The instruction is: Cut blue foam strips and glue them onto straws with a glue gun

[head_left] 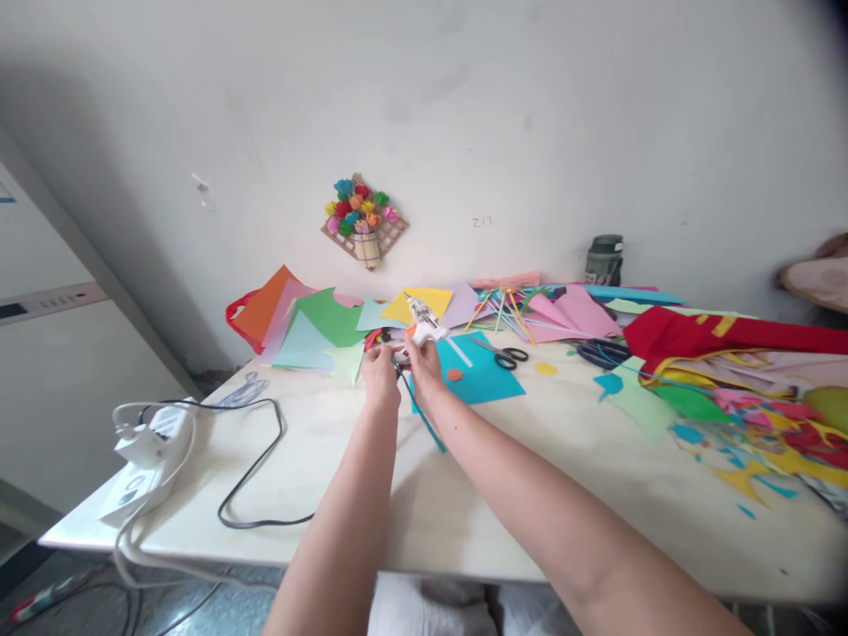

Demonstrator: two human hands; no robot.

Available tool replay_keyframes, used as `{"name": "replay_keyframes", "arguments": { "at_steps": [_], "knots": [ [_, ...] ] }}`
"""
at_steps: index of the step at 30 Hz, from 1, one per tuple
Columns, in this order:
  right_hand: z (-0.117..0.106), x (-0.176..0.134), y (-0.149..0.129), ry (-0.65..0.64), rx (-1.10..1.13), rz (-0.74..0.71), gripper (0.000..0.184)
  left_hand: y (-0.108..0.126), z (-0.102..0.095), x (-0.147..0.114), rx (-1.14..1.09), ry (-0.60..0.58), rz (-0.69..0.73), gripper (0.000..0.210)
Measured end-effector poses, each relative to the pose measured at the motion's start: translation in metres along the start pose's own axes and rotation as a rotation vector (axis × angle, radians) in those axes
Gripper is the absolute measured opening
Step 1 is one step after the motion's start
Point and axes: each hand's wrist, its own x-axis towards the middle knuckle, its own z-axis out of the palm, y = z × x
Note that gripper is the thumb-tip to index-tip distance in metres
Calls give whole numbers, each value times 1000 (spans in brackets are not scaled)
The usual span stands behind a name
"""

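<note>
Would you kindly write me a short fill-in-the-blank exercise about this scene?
1. The left hand and right hand wear no gloves; they are ____.
2. The scissors lie partly on a ____ sheet of paper.
3. The small round paper piece just right of the scissors is ____.
4. The white power strip lies to the ____ of both hands.

Missing words: bare; blue; yellow; left.

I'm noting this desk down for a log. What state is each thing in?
Left hand: fingers bent; exact grip unclear
Right hand: fingers bent; exact grip unclear
Green stick: slanting, upper end at the hands
Scissors: lying down, blade opening unclear
Bottle: upright, lid on
White plug: apparently in the power strip
Black cord: loosely bent
Blue sheet: lying flat
Flower ornament: hanging
</note>
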Motion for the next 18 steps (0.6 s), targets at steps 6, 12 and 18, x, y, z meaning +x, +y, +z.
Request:
{"name": "replay_keyframes", "arguments": {
  "at_steps": [6, 12, 18],
  "knots": [
    [-48, 19, -41, 74, -231, -134, 21, 2, 7, -1, -62, -154, -143, 15],
    [-93, 28, -76, 28, -475, -174, 29, -20, 12, 1, -197, -428, -256, 23],
    [-119, 26, -74, -196, -378, 125, 15, -29, 14, -6, -224, -508, -277, 26]
  ]
}}
